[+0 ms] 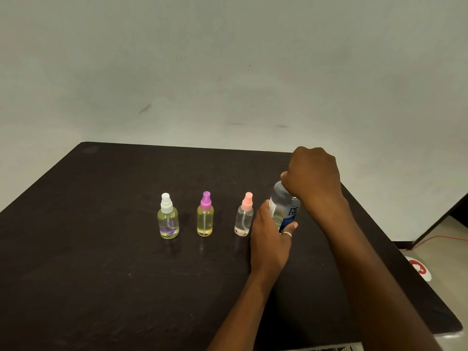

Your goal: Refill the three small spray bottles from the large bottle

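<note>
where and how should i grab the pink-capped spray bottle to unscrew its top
Probably wrap the clear round body of the pink-capped spray bottle from its open left side; the left hand crowds its right. It stands upright, so pinch the pink collar from above to twist.

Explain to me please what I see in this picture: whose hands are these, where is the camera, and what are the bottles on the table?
There is no machine here. A person works with two bare hands, and the single picture comes from a camera worn on their head, looking forward and down.

On the dark table three small spray bottles stand upright in a row: one with a white cap, one with a purple cap, one with a pink cap. All three caps are on.

To their right is the large bottle with a blue label. The left hand, wearing a ring, holds its body. The right hand grips its top, which is hidden, probably to open it.
</note>
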The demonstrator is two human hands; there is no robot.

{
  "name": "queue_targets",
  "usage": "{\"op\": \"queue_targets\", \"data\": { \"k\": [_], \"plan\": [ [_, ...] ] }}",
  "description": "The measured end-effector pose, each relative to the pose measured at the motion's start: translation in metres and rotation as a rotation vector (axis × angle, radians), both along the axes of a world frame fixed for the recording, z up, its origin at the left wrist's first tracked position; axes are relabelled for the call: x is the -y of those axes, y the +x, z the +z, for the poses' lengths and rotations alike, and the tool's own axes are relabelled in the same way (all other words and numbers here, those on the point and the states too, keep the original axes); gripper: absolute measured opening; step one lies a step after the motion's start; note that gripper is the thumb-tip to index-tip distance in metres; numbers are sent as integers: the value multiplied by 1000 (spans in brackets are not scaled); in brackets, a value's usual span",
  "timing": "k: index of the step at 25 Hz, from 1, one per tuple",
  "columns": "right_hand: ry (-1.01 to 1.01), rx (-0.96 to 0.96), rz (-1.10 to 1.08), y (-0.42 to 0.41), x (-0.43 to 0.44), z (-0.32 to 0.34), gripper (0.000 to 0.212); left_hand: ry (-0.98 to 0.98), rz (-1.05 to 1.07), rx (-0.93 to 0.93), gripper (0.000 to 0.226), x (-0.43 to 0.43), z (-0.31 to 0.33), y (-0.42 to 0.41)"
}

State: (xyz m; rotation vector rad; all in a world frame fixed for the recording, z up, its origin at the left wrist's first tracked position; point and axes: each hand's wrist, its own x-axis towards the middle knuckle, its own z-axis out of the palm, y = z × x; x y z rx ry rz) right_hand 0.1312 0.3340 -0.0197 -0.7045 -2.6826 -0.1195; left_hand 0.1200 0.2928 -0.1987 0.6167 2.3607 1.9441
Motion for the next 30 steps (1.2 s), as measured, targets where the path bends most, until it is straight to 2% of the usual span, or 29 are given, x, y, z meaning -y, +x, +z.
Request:
{"op": "queue_targets", "data": {
  "k": [4, 15, 21, 27, 30],
  "plan": [
    [-6, -10, -44, -4, 7, 0, 17, -34, -12, 14, 73, 0, 1, -1],
    [7, 9, -37, -3, 7, 1, 12, -15, -21, -13, 67, -2, -5, -4],
    [-2, -12, -15, 1, 1, -2, 16, -82, -71, 23, 93, 17, 6, 20],
    [-70, -66, -21, 8, -2, -12, 33, -180, 33, -179, 61, 71, 19, 39],
    [-86, -158, -38, 14, -2, -19, 43, -207, 20, -273, 50, 99, 36, 28]
  ]
}}
